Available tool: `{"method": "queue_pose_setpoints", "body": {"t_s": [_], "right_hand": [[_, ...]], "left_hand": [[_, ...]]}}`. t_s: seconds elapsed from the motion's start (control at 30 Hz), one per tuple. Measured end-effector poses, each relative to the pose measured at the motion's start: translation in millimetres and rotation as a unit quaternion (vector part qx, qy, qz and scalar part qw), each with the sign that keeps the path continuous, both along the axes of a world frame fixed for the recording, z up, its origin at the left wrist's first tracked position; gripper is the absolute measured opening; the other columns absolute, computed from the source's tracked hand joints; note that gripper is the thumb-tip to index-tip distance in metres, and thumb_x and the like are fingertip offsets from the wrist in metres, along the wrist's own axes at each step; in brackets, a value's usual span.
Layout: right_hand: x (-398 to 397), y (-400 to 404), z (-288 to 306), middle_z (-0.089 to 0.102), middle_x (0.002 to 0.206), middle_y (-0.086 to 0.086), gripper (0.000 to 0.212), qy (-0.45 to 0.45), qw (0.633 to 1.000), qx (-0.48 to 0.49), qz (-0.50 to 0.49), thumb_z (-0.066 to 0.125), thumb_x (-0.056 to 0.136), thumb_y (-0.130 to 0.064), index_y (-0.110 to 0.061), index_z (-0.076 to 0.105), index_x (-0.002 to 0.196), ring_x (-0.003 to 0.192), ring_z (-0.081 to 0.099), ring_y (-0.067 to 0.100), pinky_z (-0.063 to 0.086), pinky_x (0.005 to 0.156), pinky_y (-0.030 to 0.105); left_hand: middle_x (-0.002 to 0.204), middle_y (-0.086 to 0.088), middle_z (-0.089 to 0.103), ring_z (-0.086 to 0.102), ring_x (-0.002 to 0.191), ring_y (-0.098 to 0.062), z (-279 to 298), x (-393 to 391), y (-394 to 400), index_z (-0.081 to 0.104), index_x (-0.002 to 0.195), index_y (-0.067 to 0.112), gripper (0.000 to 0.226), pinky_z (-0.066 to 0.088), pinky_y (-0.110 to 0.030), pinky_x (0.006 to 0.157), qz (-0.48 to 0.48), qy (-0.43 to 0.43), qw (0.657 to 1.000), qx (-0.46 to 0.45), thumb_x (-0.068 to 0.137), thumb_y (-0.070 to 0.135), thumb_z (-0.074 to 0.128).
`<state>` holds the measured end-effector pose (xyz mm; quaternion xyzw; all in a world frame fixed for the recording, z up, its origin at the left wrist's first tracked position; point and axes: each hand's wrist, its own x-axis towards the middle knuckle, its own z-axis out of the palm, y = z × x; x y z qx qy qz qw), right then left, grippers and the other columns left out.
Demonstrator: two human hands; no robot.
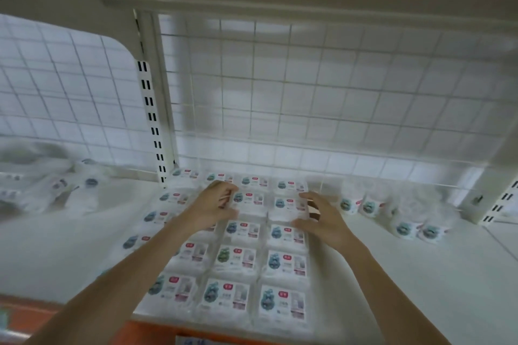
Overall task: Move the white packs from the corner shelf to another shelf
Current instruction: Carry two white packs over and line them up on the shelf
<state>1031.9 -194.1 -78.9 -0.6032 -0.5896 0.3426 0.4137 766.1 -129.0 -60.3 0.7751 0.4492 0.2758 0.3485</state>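
Blurred pack labels, perhaps unreadable; left-hand heap smeared by motion

The white packs lie flat in a tidy grid on the shelf at the centre and lower centre of the frame, label side up, edges touching or just beside one another. Each is a soft white pack with a label bearing a blue-green figure at its left and a small red mark beside it; the print is too blurred to read. The rows run from the front edge back to the wire-grid wall. More white packs stand or lean in a loose row at centre right of the frame. Others lie jumbled at centre left, blurred.
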Motion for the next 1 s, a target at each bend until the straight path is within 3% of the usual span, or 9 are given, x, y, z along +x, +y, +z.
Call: {"method": "queue_pose_setpoints", "body": {"t_s": [0.1,0.23,0.43,0.6,0.73,0.87,1.0], "right_hand": [[-0.5,-2.8,-1.5,0.055,0.124,-0.007,0.063,0.05,0.999,-0.01,-0.008,0.079,0.071,-0.017,-0.021,0.05,0.126,0.11,0.055,0.007,0.047,0.089,0.022],[-3.9,-3.1,1.5,0.059,0.111,-0.012,0.056,0.071,0.997,-0.008,-0.019,0.076,0.074,-0.014,-0.023,0.048,0.122,0.102,0.057,0.001,0.05,0.073,0.015],[-6.8,-2.9,2.7,0.06,0.114,-0.006,0.056,0.067,0.997,-0.02,-0.031,0.076,0.074,-0.014,-0.019,0.047,0.122,0.102,0.058,0.003,0.051,0.076,0.017],[-13.0,-3.1,3.7,0.059,0.11,-0.011,0.057,0.088,0.995,-0.04,-0.039,0.073,0.077,-0.009,-0.019,0.044,0.125,0.101,0.056,0.002,0.05,0.076,0.018],[-17.4,-6.0,1.1,0.059,0.117,-0.003,0.059,0.127,0.988,-0.048,-0.071,0.071,0.078,-0.006,-0.02,0.044,0.128,0.106,0.058,0.012,0.05,0.088,0.031],[-24.6,-11.3,0.6,0.058,0.116,-0.001,0.057,0.158,0.981,-0.046,-0.104,0.069,0.079,-0.005,-0.022,0.043,0.127,0.102,0.058,0.011,0.05,0.077,0.024],[-27.8,-10.4,2.1,0.056,0.122,0.001,0.059,0.141,0.981,-0.057,-0.117,0.068,0.081,-0.006,-0.02,0.041,0.132,0.104,0.057,0.014,0.048,0.081,0.026]], "left_hand": [[0.116,0.002,0.041,0.043,0.111,-0.006,-0.4,1.5,-0.1,0.05,0.122,0.008,0.05,0.032,-0.009,0.095,0.004,-0.01,1.0,0.003,0.077,0.006,0.071],[0.115,0.005,0.044,0.046,0.111,-0.006,-2.5,0.8,1.1,0.051,0.121,0.011,0.05,0.035,-0.012,0.096,-0.003,-0.012,1.0,0.008,0.076,0.007,0.072],[0.117,0.004,0.043,0.046,0.113,-0.01,-4.0,0.1,4.6,0.05,0.123,0.012,0.052,0.037,-0.022,0.102,-0.01,0.011,1.0,0.027,0.077,0.01,0.072],[0.116,0.004,0.042,0.046,0.111,-0.01,-4.8,1.2,5.9,0.05,0.124,0.011,0.051,0.034,-0.017,0.098,-0.005,0.033,0.998,0.058,0.078,0.015,0.072],[0.116,0.003,0.041,0.048,0.114,-0.013,-8.7,0.9,5.5,0.05,0.123,0.01,0.051,0.037,-0.023,0.102,-0.01,0.025,0.998,0.065,0.077,0.016,0.072],[0.119,-0.001,0.041,0.048,0.11,-0.011,-11.0,1.8,3.3,0.049,0.125,0.008,0.053,0.035,-0.016,0.097,-0.005,-0.001,0.998,0.063,0.078,0.015,0.072],[0.12,-0.002,0.041,0.048,0.112,-0.014,-12.9,3.0,3.7,0.048,0.125,0.008,0.053,0.035,-0.018,0.099,-0.005,-0.014,0.998,0.056,0.078,0.014,0.071]]}}
